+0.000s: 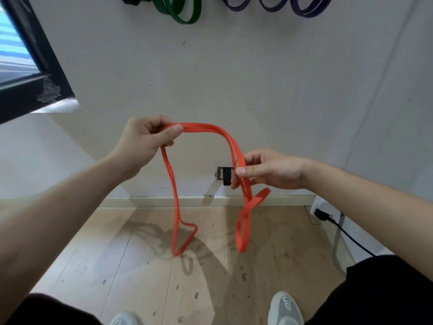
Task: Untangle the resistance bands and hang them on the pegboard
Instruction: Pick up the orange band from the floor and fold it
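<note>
Partway thru: green bands (186,20) & purple bands (307,14) hang well above the hands, while left hand (145,137) & right hand (271,170), held apart, each pinch the twisted red band (203,127), not yet hung.

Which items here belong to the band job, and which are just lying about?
Job:
- orange band, gripped by left hand and right hand, loops twisted below
- green bands and purple bands, already hanging on the wall

Lying about:
- black plug and cable
- metal wall bracket
- window frame
- shoes
</note>
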`<state>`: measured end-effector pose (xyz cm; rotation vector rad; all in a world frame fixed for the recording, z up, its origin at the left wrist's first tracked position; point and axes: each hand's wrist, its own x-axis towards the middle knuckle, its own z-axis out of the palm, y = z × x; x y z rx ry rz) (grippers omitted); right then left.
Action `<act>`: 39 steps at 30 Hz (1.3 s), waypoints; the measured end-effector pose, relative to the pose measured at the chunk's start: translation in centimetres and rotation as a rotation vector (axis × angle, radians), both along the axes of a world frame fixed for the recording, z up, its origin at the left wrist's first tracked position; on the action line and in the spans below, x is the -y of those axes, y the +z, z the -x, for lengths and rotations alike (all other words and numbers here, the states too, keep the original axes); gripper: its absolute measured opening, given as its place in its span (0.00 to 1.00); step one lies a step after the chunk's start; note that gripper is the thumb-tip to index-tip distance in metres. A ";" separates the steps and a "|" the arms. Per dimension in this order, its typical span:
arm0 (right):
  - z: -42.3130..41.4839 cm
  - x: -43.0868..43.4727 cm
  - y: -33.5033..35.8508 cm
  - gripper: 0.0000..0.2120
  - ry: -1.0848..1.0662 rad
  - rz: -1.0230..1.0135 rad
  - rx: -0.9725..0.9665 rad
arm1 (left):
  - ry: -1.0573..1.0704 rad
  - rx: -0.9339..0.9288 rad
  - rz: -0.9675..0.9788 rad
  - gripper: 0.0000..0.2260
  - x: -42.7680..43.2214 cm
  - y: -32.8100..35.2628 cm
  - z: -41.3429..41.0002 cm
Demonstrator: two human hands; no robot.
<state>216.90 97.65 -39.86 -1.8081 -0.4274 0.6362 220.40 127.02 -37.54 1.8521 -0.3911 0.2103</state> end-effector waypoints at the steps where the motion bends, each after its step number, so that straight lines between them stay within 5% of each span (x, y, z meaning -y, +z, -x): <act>1: 0.0 -0.1 0.0 0.11 -0.022 -0.014 0.010 | -0.028 -0.008 0.006 0.07 0.1 0.0 0.1; 6: -0.2 -0.4 -0.1 0.01 -0.055 -0.039 0.032 | -0.123 -0.030 0.002 0.10 0.7 0.0 0.8; 12: -0.3 0.2 -0.1 0.07 -0.050 -0.046 0.013 | -0.131 -0.011 -0.015 0.07 0.9 0.5 1.1; 19: 0.1 -0.5 0.6 0.02 -0.138 -0.212 0.034 | -0.135 0.032 -0.069 0.10 1.0 0.5 1.4; 31: 0.2 -0.2 0.5 0.19 -0.052 -0.178 -0.133 | -0.109 0.041 -0.102 0.10 0.5 -0.1 0.8; 39: -0.1 -0.1 -0.2 0.17 -0.050 -0.101 -0.064 | -0.132 0.039 -0.118 0.10 0.2 -0.5 0.5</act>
